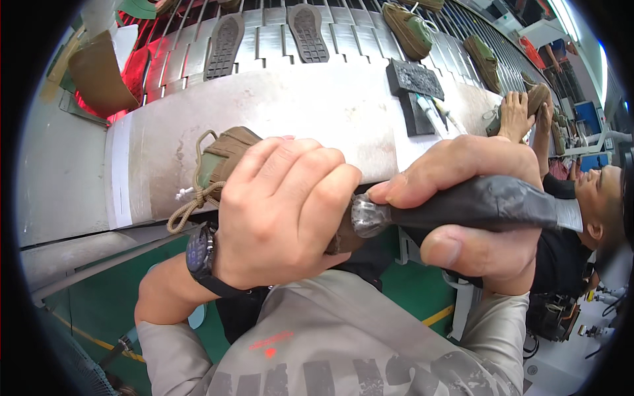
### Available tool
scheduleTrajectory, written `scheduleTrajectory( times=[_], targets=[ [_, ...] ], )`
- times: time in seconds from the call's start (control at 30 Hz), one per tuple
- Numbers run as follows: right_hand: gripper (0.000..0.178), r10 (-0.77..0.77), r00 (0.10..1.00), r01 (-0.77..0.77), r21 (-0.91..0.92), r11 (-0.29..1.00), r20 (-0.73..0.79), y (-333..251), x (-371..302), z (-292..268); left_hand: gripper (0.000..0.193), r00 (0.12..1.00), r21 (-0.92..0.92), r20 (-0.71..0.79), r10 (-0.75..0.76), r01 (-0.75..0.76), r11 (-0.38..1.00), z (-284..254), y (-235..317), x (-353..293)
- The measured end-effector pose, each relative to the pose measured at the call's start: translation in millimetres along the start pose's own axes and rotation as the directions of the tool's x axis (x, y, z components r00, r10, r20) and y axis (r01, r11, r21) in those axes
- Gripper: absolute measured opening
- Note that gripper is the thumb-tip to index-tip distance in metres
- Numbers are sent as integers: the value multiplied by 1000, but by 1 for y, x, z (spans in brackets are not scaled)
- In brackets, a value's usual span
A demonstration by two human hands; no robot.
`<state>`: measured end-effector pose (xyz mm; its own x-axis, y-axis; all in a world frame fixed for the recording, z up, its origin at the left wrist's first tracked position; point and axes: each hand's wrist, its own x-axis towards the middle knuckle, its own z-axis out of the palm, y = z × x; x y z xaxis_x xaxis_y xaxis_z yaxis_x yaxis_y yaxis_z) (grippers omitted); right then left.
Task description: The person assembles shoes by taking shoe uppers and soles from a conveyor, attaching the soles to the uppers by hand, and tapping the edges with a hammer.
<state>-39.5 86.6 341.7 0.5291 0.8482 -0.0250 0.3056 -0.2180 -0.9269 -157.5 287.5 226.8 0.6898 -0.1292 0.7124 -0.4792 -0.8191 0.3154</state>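
Note:
My left hand (281,204) is wrapped over a brown shoe (236,146) with a green tongue and tan laces. The laces hang loose by my wrist, and my fingers cover much of the shoe's middle. My right hand (485,162) grips a black-wrapped hand tool (475,203) with the thumb below and the fingers above. Its whitish, cloudy tip (371,216) meets the brown end of the shoe beside my left knuckles; whether it presses on it I cannot tell. What kind of tool it is does not show.
A whitish worktable (297,99) lies before me. On it stand a black block (415,79) and pen-like sticks (432,115). Beyond runs a slatted metal conveyor (264,49) carrying soles (308,33) and shoes (407,30). At right a co-worker's hands (516,117) hold another shoe.

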Motion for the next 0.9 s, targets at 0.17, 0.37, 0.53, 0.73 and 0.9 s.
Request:
scheduleTrajectory(
  times=[0.17,0.37,0.53,0.73,0.9],
  targets=[
    [46,-29,859,341,530,776,-511,20,-31,29,60,999,19,27,38,-38,999,-2,2,-7],
    [42,-37,999,31,140,990,40,41,-34,32,30,985,177,-19,169,-163,971,11,5,-34],
    [34,220,953,-149,313,938,-208,106,-48,68,68,868,275,496,-1,-156,949,19,-31,-40],
    [34,361,892,34,835,549,-273,175,-54,104,92,816,113,575,61,-153,982,8,-75,-32],
    [28,324,902,65,831,552,-286,176,-40,111,84,828,112,559,43,-128,985,17,-72,-25]
  ],
)
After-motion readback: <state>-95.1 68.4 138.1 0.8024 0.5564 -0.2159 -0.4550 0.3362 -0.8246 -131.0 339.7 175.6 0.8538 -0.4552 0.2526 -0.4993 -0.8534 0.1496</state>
